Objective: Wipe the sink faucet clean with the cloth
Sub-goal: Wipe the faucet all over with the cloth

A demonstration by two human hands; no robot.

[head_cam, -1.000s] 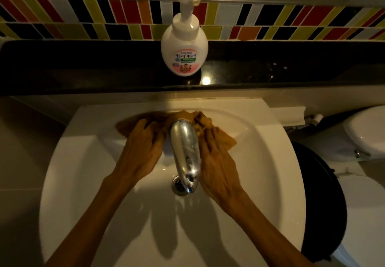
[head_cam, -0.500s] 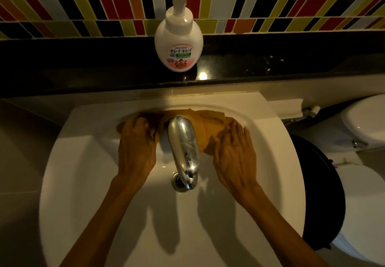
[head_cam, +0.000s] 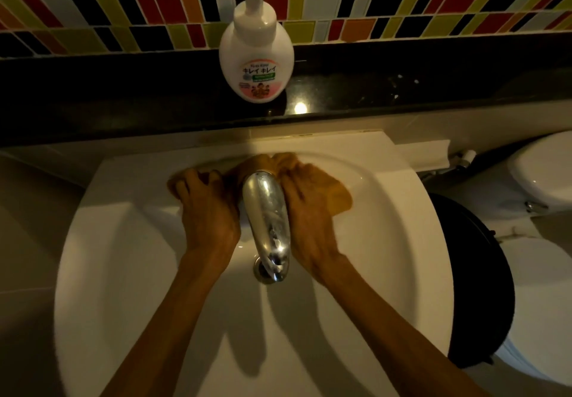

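A chrome faucet reaches out over the white sink, its spout above the drain. A tan cloth is wrapped behind the faucet's base, its ends lying out to both sides. My left hand grips the cloth's left end with curled fingers, close against the faucet. On the other side, my right hand holds the right end, pressed beside the spout. The cloth's middle is hidden behind the faucet.
A white soap pump bottle stands on the black ledge behind the sink, under a coloured tile strip. A toilet and a black bin are at the right.
My right hand, which had slid out to the right on the cloth half a second ago, has come back in against the faucet. My left hand has stayed on the left end.
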